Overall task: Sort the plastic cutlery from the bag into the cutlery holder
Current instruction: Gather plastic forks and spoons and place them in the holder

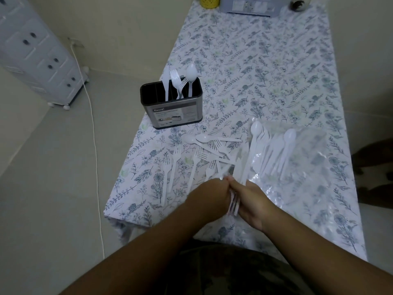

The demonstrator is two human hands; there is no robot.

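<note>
Both hands at bench's near edge, forks between them.
Right hand (253, 201) grips forks (234, 204); left hand (209, 195) touches them, grip unclear; holder (172, 111) near left edge.

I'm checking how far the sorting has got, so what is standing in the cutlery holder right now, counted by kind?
In the cutlery holder:
Knife: 1
Forks: 2
Spoon: 1
Total: 4

More cutlery lies loose on the table and on the bag.
</note>
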